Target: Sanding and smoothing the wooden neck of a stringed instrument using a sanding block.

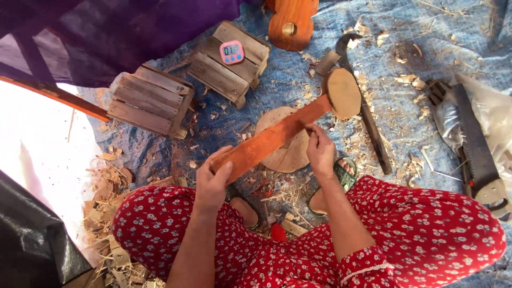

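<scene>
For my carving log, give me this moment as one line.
left hand: grips paddle-shaped wood piece near end | right hand: on its edge mid-length | beneath: round wood block

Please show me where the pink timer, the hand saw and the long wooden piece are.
pink timer [232, 52], head view, middle of its face.
hand saw [476, 149], head view, on the dark blade.
long wooden piece [272, 138], head view, mid-length of the orange strip.

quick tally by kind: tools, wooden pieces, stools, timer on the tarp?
Slatted wooden stools: 2
Pink timer: 1
Long carved wooden piece, held by left hand and right hand: 1
Round wooden disc: 1
Carved reddish wooden body: 1
Adze: 1
Handsaw: 1
Total: 8
</scene>
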